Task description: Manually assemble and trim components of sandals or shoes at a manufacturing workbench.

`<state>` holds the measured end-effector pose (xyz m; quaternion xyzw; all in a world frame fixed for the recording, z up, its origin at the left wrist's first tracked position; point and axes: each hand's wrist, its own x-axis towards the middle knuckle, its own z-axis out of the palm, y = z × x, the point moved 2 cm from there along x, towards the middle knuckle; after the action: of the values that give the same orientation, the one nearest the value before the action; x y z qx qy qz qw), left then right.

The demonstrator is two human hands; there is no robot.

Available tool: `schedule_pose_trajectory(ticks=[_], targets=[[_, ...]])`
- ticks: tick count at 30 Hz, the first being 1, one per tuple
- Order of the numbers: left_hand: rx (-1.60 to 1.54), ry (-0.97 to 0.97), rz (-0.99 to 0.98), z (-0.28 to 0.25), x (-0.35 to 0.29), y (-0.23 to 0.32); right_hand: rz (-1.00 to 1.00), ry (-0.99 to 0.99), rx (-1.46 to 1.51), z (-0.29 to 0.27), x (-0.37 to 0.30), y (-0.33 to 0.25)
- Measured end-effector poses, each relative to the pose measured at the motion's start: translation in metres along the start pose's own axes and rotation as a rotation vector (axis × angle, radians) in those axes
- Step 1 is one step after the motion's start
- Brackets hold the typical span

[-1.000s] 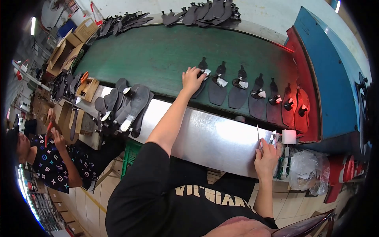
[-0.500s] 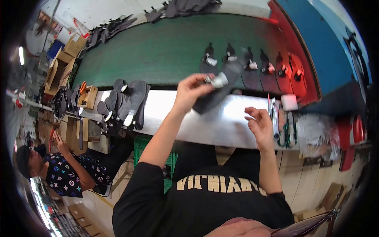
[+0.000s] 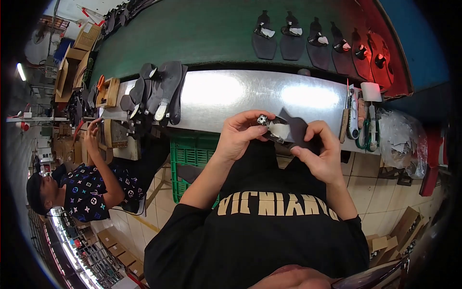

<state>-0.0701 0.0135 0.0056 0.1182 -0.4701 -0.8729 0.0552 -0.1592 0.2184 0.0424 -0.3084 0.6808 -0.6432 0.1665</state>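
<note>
Close to my body, at the near edge of the metal work surface, I hold a dark sandal sole between both hands. It carries a white patch and a shiny ornament. My left hand pinches the ornament end between thumb and fingers. At the other end my right hand is closed on the dark sheet, thumb in front and fingers curled behind. Part of the sole is covered by my fingers. Left of my hands, several similar dark sandal soles lie piled on the metal surface.
Beyond lies a green conveyor belt with a row of sandal soles, red-lit at right. Scissors, a cutter and a plastic bag sit right. A green crate stands below; a co-worker sits left.
The sandal sole has come from near the belt's edge back toward my body. My right hand, empty and apart before, now grips it too. The view has shifted.
</note>
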Motion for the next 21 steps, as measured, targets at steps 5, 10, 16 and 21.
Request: schedule_pose_trajectory(ticks=[5,10,16,21], targets=[[0.048,0.033,0.039,0.002,-0.004,0.003,0.103,0.059,-0.012,0.007,-0.006,-0.009],[0.06,0.012,0.066,0.005,-0.006,0.006,-0.09,0.004,-0.137,0.01,-0.007,-0.001],[0.094,0.006,0.073,0.005,-0.006,0.005,-0.082,0.0,-0.145,0.011,-0.01,0.003],[0.105,0.014,0.059,0.005,-0.007,0.004,-0.078,-0.007,-0.149,0.011,-0.011,0.002]])
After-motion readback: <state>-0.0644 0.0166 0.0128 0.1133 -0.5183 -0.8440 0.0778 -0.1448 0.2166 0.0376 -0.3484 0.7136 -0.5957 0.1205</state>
